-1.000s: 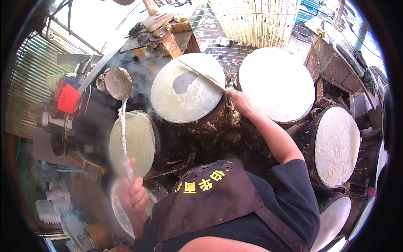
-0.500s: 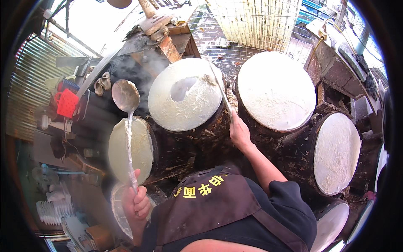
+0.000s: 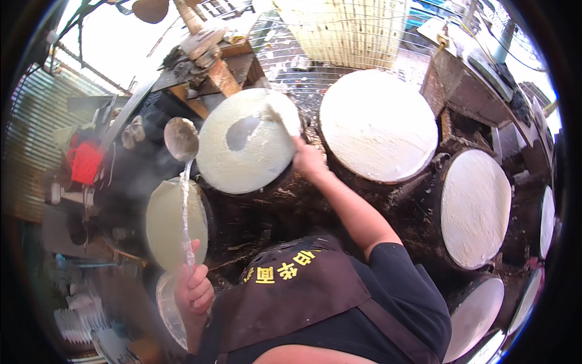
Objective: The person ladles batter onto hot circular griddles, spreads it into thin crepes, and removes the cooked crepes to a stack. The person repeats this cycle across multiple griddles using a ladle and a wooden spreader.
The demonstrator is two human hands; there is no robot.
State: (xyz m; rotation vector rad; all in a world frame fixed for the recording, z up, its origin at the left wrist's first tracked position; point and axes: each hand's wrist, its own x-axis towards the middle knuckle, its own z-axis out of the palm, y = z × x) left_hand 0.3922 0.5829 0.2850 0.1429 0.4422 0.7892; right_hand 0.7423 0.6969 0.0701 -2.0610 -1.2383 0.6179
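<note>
My left hand (image 3: 195, 290) is closed round the batter-caked handle of a long metal ladle (image 3: 180, 139). The ladle's bowl is raised at the left, beside a round griddle coated with pale batter (image 3: 248, 164). A bare grey oval shows within that batter, left of its middle. At this griddle's right rim, my right hand (image 3: 310, 160) is closed on a thin flat scraper, whose blade is smeared by motion over the batter. To the right lies another round griddle with a full white batter layer (image 3: 379, 127). A smaller batter-coated griddle (image 3: 176, 224) sits behind the ladle's handle.
More coated griddles, one upright-looking (image 3: 476, 209) and one lower down (image 3: 476, 318), curve round my right side. A red plastic basket (image 3: 86, 162) hangs at the left. Wire mesh (image 3: 339, 30) and a wooden block (image 3: 224, 77) stand beyond the griddles.
My right hand has moved left and down along the griddle's rim, and the scraper now lies lower over the batter. The view has shifted a little. The ladle stays raised in my left hand.
</note>
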